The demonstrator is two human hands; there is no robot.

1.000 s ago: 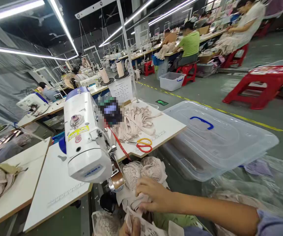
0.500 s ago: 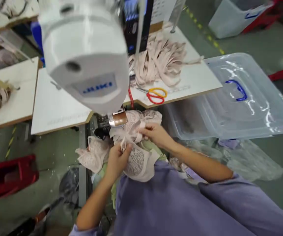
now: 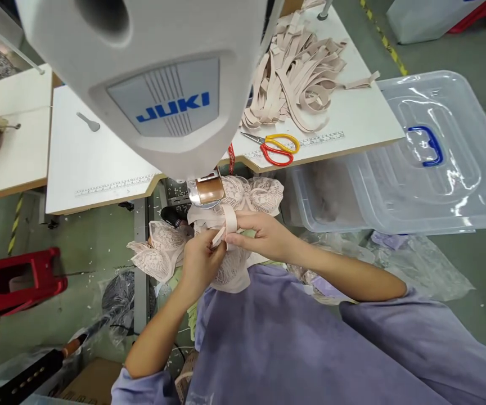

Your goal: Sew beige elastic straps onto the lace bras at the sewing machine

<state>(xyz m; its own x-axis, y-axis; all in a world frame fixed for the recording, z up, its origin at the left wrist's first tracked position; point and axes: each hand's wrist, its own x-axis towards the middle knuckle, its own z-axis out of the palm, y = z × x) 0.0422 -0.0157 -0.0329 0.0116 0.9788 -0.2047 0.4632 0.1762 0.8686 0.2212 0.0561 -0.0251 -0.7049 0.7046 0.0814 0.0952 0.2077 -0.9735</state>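
Observation:
A pale pink strap (image 3: 230, 218) is pinched between the thumb and fingers of my right hand (image 3: 264, 235). Beside it, my left hand (image 3: 201, 260) is closed on the edge of a pale pink lace bra (image 3: 231, 270), and the two hands meet at the strap. More lace cups (image 3: 264, 194) lie just beyond, below the head of a white JUKI sewing machine (image 3: 171, 107). Another lace bra (image 3: 162, 253) hangs to the left of my left hand. Its needle area is partly hidden behind the machine head and a brown-tinted guard (image 3: 209, 190).
Yellow-and-red scissors (image 3: 279, 149) and a heap of pale straps (image 3: 297, 79) lie on the white table (image 3: 365, 112). A clear plastic bin with its lid (image 3: 445, 185) stands at right. A red stool (image 3: 15, 284) is on the floor at left.
My right hand has moved left with the strap, close against my left hand. The view has shifted, and the machine head appears larger and higher.

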